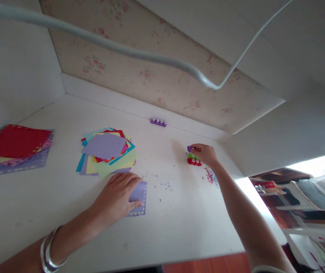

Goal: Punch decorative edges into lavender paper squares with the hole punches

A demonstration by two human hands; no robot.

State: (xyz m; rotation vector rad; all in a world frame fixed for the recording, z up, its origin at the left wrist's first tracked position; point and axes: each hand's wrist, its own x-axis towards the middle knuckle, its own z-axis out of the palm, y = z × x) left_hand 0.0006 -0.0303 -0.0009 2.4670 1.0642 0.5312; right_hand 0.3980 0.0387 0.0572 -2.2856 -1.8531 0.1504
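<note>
My left hand [122, 195] lies with fingers spread on a sheet of purple paper [139, 193], covering much of it. Small punched holes run along the sheet's visible edges. My right hand [205, 153] is at the far right of the table, fingers pinched on a small purple craft punch [190, 149]. Close under those fingers sit green craft punches [192, 156] and a row of red craft punches [194, 162]. Another row of purple craft punches [158, 122] stands by the back edge. My right fingertips are partly hidden.
A stack of coloured paper [104, 146] lies beyond my left hand. Punched sheets, red on top [16, 141], lie at the far left. Purple paper bits [166, 186] and red and blue bits [210, 175] dot the white table [162, 235]. A white cable [139, 55] hangs across above.
</note>
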